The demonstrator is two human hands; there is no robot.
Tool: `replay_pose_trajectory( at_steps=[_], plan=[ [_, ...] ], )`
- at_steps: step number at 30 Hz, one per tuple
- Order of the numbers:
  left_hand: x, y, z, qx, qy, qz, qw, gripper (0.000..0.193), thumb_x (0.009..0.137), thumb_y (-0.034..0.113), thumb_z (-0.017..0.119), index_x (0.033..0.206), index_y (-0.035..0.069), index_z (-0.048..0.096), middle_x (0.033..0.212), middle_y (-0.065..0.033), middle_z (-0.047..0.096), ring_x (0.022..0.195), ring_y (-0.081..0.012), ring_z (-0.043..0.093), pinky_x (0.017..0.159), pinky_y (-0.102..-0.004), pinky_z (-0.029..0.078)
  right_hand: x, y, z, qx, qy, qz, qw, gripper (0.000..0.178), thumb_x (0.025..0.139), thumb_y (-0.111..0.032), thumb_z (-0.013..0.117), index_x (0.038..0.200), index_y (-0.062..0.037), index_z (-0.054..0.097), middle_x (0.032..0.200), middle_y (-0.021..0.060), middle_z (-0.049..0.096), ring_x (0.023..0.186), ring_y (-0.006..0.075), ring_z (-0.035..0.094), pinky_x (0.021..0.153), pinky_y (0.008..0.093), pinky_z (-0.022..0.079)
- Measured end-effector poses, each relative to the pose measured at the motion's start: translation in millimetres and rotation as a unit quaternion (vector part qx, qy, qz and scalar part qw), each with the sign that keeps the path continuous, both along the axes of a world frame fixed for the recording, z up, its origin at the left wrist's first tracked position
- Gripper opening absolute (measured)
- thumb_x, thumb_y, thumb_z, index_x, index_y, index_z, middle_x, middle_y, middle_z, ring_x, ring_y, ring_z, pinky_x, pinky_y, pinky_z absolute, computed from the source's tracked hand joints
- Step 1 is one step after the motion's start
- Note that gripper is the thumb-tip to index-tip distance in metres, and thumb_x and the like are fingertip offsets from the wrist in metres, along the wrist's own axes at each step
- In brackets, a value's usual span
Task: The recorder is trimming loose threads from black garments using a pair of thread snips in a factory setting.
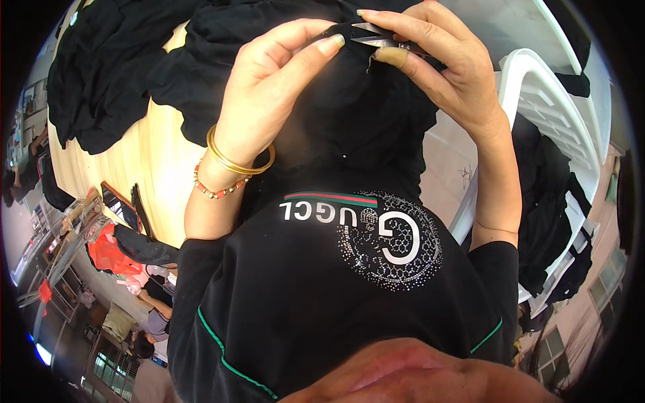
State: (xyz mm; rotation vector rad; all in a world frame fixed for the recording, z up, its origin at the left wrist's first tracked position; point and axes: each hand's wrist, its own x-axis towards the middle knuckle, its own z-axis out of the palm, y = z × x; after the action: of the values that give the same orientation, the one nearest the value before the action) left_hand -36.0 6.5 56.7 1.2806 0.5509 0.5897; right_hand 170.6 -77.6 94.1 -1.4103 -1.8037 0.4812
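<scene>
Near the top edge, my left hand [269, 77] pinches black fabric [341, 31] between thumb and index finger. My right hand [447, 64] grips small metal thread snips [369, 41], whose two blades point left, parted, toward the pinched cloth. A tan wrap [392, 57] covers part of my right thumb. A thin loose thread [369, 64] hangs below the blades. More black cloth drapes over my lap beneath both hands. Whether the blades touch the fabric I cannot tell.
Black garments [107, 67] lie heaped across the light wooden table [158, 154] on the left. A white plastic chair [514, 74] stands at right, with dark clothes [541, 208] by it. A red bag [111, 252] and another person [154, 319] are at lower left.
</scene>
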Motion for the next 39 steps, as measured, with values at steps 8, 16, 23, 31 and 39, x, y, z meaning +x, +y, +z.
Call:
replay_pose_trajectory(
  at_steps=[8,16,23,31,39],
  plan=[
    [2,-3,-3,0.000,-0.016,0.008,1.000,0.022,0.098,0.006,0.059,0.117,-0.003,0.065,0.098,0.0019,0.067,0.085,0.0002,0.056,0.073,-0.0142,0.044,-5,-1,2,0.014,-0.033,-0.011,0.999,0.038,0.078,-0.006,0.079,0.114,-0.0025,0.070,0.081,0.0094,0.060,0.069,0.0214,0.060,0.060,0.0301,0.047],
    [1,-5,-4,0.006,-0.013,0.007,1.000,0.022,0.098,0.006,0.059,0.117,-0.004,0.064,0.099,0.0014,0.067,0.087,-0.0003,0.057,0.075,-0.0140,0.044,-5,0,1,0.029,-0.054,-0.017,0.998,0.032,0.078,-0.007,0.079,0.110,-0.0052,0.073,0.078,0.0078,0.060,0.067,0.0214,0.060,0.058,0.0303,0.047],
    [1,-5,-5,0.009,-0.005,0.003,1.000,0.021,0.098,0.006,0.059,0.116,-0.004,0.065,0.099,0.0015,0.067,0.087,-0.0004,0.057,0.075,-0.0140,0.044,-3,-1,1,0.046,-0.091,-0.016,0.995,0.032,0.077,-0.005,0.078,0.109,-0.0061,0.073,0.078,0.0081,0.060,0.067,0.0219,0.060,0.058,0.0304,0.047],
    [2,-7,-5,-0.025,-0.029,-0.003,0.999,0.021,0.097,0.006,0.060,0.116,-0.004,0.065,0.100,-0.0001,0.069,0.089,-0.0024,0.060,0.078,-0.0162,0.047,-4,-6,-18,-0.186,0.146,-0.044,0.971,0.044,0.079,-0.005,0.077,0.121,-0.0087,0.069,0.088,0.0015,0.059,0.070,0.0098,0.053,0.061,0.0230,0.043],
    [-28,-2,0,-0.052,0.004,-0.033,0.998,0.024,0.096,0.004,0.062,0.118,-0.004,0.064,0.108,-0.0059,0.070,0.098,-0.0091,0.065,0.089,-0.0211,0.051,19,-6,-11,-0.110,0.293,-0.131,0.941,0.009,0.084,0.000,0.075,0.083,-0.0026,0.066,0.068,-0.0077,0.052,0.060,0.0007,0.041,0.054,0.0199,0.033]
  ],
)
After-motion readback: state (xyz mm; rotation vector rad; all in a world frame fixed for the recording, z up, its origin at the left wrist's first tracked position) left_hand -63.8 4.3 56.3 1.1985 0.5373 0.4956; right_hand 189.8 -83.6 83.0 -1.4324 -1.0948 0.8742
